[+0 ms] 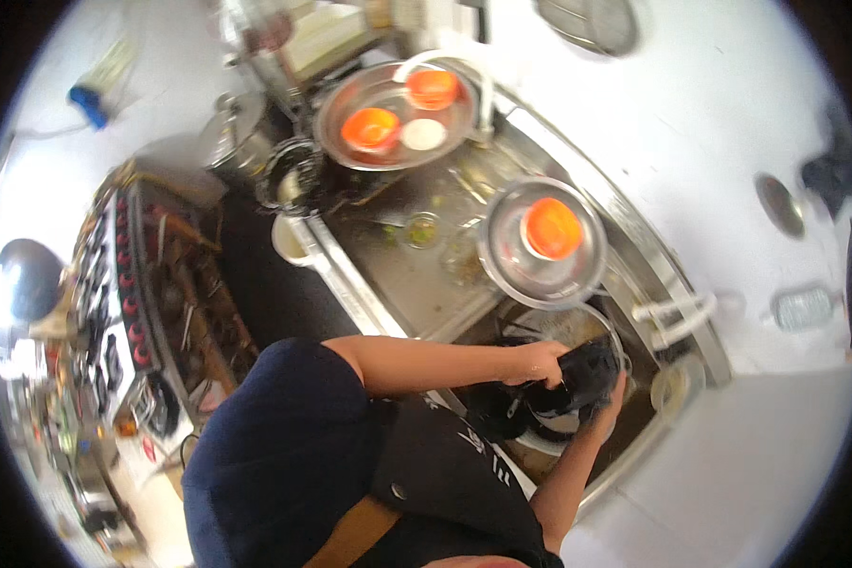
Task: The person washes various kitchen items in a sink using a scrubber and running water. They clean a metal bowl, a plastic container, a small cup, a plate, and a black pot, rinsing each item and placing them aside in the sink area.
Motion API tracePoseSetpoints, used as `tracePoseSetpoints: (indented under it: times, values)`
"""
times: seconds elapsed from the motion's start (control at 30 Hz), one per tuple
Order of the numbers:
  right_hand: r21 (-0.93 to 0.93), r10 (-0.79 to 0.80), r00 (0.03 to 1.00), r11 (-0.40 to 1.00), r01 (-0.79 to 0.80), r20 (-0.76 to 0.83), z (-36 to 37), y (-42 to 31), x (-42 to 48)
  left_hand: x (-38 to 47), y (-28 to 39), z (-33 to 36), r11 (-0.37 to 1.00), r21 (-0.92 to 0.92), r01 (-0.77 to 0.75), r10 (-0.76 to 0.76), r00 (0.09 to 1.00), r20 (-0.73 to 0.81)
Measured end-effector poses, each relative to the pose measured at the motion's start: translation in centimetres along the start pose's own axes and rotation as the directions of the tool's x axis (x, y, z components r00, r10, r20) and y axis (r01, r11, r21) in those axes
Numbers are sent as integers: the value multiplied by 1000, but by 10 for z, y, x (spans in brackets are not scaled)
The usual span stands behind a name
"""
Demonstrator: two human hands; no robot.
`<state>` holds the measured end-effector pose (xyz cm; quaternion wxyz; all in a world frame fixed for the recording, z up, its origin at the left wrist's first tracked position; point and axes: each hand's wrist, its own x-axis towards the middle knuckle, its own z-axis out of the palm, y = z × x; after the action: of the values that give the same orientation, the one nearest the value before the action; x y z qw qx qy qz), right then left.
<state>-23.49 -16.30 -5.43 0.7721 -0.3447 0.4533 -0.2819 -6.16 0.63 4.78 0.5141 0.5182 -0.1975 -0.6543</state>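
Observation:
Over the sink basin, my left hand (539, 363) grips the near side of a glossy black object (588, 369), perhaps a bowl or dish; its exact kind is blurred. On its far right side, my right hand (613, 408) is pressed against it, fingers partly hidden. Under and around both hands are a large round pan or basin (555, 441) and more dark items (493, 412). Just beyond, a steel bowl (493, 273) holds an orange bowl (554, 228).
A wide steel basin (326, 145) with two orange bowls (370, 129) and a white round item (424, 133) stands at the back, below a white faucet (488, 92). Another white faucet (674, 319) is at the right rim. Food scraps lie on the steel sink (412, 284). A stove (131, 284) stands left.

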Motion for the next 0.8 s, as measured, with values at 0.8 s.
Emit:
tracePoseSetpoints:
  times: [0.8]
  values:
    - [-204, -130, 977, 974, 94, -171, -4, 3, -37, -325, 63, -328, 285, 521, 804, 566, 298, -769]
